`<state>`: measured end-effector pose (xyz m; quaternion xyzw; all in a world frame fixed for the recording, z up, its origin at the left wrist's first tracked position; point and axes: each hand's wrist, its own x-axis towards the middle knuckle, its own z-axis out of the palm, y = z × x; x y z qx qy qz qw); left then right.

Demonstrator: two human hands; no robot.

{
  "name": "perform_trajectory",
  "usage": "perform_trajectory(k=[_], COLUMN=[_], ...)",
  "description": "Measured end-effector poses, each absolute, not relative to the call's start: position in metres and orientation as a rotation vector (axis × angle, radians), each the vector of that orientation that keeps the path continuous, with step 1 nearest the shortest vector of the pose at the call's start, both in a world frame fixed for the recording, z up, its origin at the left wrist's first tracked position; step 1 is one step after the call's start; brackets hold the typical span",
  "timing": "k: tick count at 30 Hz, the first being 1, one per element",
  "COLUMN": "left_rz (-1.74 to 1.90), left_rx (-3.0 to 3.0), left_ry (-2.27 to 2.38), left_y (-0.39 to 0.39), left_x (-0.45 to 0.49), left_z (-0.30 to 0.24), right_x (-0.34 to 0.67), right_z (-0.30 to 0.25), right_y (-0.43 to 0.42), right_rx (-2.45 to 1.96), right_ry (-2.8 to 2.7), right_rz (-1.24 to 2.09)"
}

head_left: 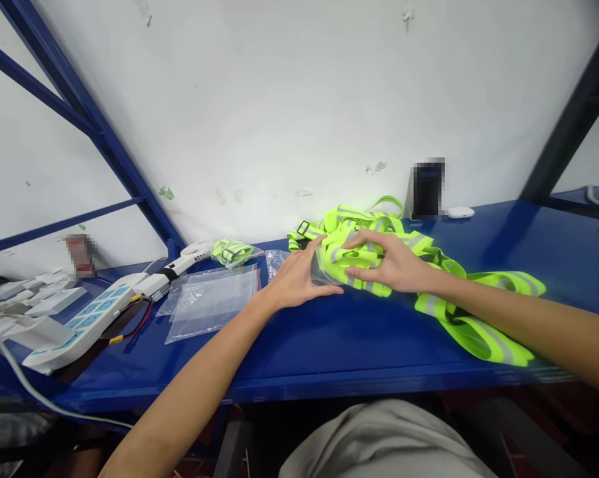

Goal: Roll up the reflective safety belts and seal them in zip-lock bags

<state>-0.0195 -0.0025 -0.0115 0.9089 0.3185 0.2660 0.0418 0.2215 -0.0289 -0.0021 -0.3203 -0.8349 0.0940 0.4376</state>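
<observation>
My left hand (294, 275) is curled round the mouth of a clear plastic bag (319, 271), its thumb stretched along the near side. A folded bundle of neon yellow reflective strap (346, 257) with grey stripes sits partly in that bag. My right hand (393, 262) grips the bundle from the right, thumb and fingers on either side of it. Behind and to the right lie more loose reflective straps (498, 340), some under my right forearm. A black buckle (303, 227) shows at the pile's left end. How deep the bundle sits in the bag is hidden by my left hand.
Flat clear zip bags (212, 302) lie left of my hands, with a bagged yellow strap (232, 251) behind them. Further left are a white handheld fan (180, 265), a power strip (87, 322) and red-black wires (142, 318). A white case (461, 212) rests at back right.
</observation>
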Motion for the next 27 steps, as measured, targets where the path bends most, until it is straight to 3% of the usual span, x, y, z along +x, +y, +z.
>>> perform_trajectory(k=[16, 27], left_rz=[1.025, 0.868], left_rx=[2.685, 2.724], left_ry=[0.926, 0.880], left_y=[-0.002, -0.009], left_x=[-0.018, -0.022], left_z=[-0.009, -0.002], right_x=[0.219, 0.218], right_z=[-0.003, -0.006], right_y=[-0.040, -0.037], right_rx=[-0.706, -0.695], right_ry=[-2.102, -2.214], right_rz=[0.202, 0.257])
